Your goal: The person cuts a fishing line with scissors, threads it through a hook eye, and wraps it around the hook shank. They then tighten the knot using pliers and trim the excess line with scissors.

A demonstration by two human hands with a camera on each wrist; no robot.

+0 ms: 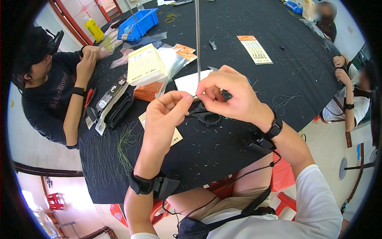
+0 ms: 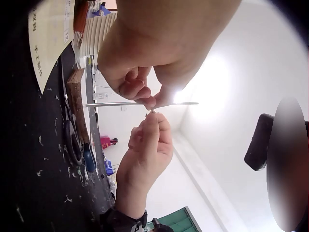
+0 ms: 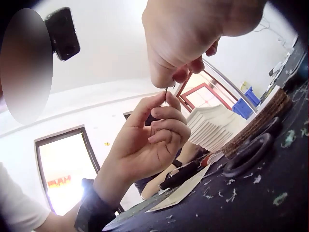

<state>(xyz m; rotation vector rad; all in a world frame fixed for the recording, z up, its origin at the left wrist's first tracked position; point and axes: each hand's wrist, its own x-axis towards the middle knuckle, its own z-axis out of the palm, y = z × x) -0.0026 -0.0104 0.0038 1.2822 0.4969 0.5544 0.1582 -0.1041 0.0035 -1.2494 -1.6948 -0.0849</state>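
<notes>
Both hands meet in front of the body, fingertip to fingertip, above the black table. My left hand (image 1: 164,115) pinches a tiny dark fish hook (image 3: 166,89) between thumb and index finger. From the other side, the thumb and index finger of my right hand (image 1: 234,95) pinch at the same small piece, mostly hidden by the fingertips. A fine line shows at the pinch in the right wrist view. Below the hands lie black-handled scissors (image 1: 209,117) and a brown-edged block (image 3: 260,121) with a white top. Behind the fingertips rises a thin metal rod (image 1: 198,36).
A stack of cream cards (image 1: 146,67) stands left of the rod. Green line (image 1: 124,149) lies at the near left table edge, and a card with hooks (image 1: 255,51) lies to the right. Further back is a blue bin (image 1: 140,24). Other people sit at both sides.
</notes>
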